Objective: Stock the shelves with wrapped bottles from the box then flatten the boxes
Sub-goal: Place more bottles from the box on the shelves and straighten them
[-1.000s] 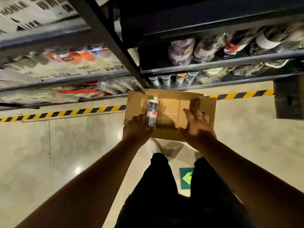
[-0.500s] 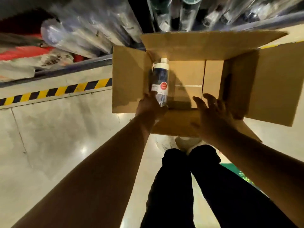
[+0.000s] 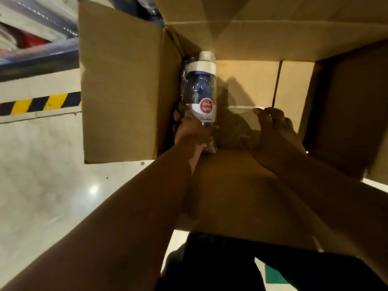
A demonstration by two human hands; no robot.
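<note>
An open cardboard box point(image 3: 121, 97) fills the view, its four flaps spread outward. Inside it, against the left wall, is a clear wrapped water bottle point(image 3: 200, 89) with a white cap and a red round label. My left hand point(image 3: 190, 128) grips the bottle's lower end from below. My right hand point(image 3: 273, 131) is inside the box to the right of the bottle, its fingers bent over the near inner wall; I cannot tell whether they grip the edge. The box floor beyond both hands is bare cardboard.
The lowest shelf rail point(image 3: 37, 59) with wrapped goods on it runs at the upper left. A black and yellow floor stripe point(image 3: 39, 102) lies left of the box on the pale polished floor point(image 3: 42, 175). My dark trouser legs point(image 3: 220, 267) are below.
The camera has come much closer to the box. My left hand stays on the bottle. My right hand has dropped from above the near flap into the box.
</note>
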